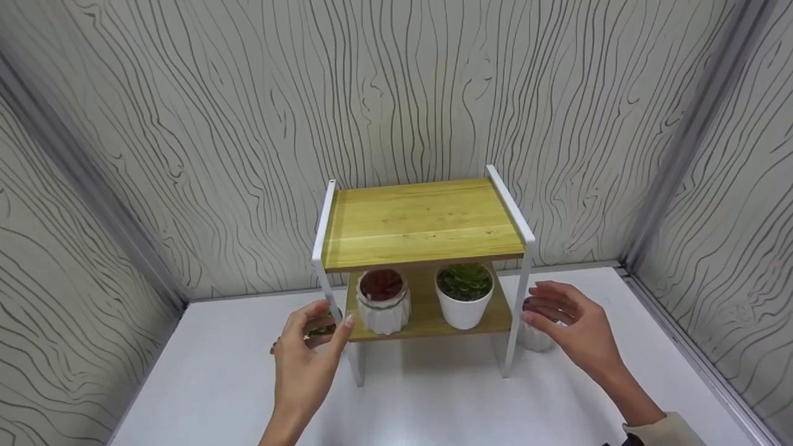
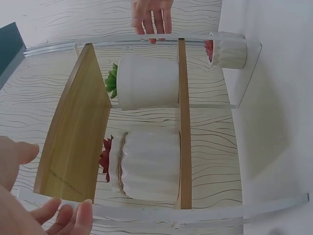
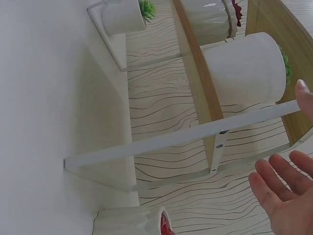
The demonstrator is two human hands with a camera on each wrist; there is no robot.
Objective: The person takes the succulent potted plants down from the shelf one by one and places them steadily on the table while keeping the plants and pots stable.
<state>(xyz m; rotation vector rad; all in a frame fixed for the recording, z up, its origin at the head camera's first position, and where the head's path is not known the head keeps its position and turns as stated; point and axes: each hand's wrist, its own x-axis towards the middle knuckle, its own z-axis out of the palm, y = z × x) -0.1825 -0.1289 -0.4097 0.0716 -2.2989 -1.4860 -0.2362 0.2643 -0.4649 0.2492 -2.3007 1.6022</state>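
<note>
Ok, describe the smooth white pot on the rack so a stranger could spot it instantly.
Find the wooden rack with white side frames on the white table. In the head view, look at the right half of its lower shelf. The smooth white pot there holds a green plant; the ribbed pot beside it holds a red one.

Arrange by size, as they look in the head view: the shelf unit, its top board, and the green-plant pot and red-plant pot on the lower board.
1. Shelf unit
2. Top board
3. Green-plant pot and red-plant pot: these look alike, so I leave them unranked.
</note>
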